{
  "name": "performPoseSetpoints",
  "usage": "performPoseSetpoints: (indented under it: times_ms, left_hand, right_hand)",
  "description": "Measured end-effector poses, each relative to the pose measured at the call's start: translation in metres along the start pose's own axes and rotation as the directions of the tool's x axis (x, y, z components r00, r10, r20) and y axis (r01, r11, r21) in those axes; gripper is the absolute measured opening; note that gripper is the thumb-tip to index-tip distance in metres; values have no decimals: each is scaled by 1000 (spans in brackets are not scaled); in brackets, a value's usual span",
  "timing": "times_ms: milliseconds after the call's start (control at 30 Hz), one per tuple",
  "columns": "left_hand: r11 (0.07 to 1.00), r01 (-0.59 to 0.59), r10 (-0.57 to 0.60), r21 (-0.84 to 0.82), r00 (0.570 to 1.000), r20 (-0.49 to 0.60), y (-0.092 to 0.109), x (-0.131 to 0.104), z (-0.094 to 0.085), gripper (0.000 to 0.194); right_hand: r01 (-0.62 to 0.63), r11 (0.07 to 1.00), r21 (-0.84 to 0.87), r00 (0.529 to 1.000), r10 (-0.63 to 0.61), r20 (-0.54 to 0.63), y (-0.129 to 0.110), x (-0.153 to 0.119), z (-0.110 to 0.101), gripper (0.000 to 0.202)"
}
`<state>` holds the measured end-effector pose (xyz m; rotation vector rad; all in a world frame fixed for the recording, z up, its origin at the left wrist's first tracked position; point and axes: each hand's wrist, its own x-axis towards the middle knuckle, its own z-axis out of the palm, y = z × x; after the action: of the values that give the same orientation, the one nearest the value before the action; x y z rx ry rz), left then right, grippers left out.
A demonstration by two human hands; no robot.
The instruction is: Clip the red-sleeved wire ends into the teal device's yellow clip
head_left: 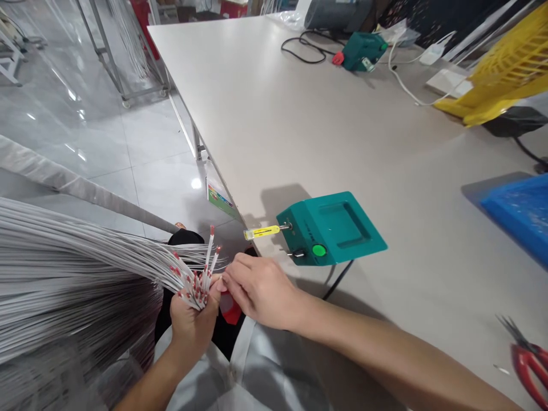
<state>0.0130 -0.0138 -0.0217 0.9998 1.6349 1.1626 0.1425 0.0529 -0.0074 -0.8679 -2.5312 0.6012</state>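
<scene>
My left hand (194, 322) is closed around a bundle of thin white wires (180, 271) near their ends, which show red tips. A couple of wires stand up above the rest of the bundle. Beside the left thumb, my right hand (263, 291) is pinched, its fingertips meeting close to the wire ends; what lies between them is too small to make out. Just beyond the right hand, a green device (349, 222) with a bright green button stands at the table edge. A yellow-labelled piece (263, 232) sticks out from its front toward the wires.
The long wires run off to the left beside a wrapped rail (85, 191). On the white table (265, 114) are red-handled scissors (528, 365), a blue tray (522, 214), a yellow basket-like object (509, 63) and another green device (362, 50) with cables.
</scene>
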Motion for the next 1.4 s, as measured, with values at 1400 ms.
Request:
performPoseSetpoints:
  times_ms: [1400]
  left_hand:
    - [971, 154, -123, -182, 977, 173, 2, 23, 4, 38]
  right_hand:
    - [76, 798, -598, 997, -64, 42, 35, 1, -76, 25]
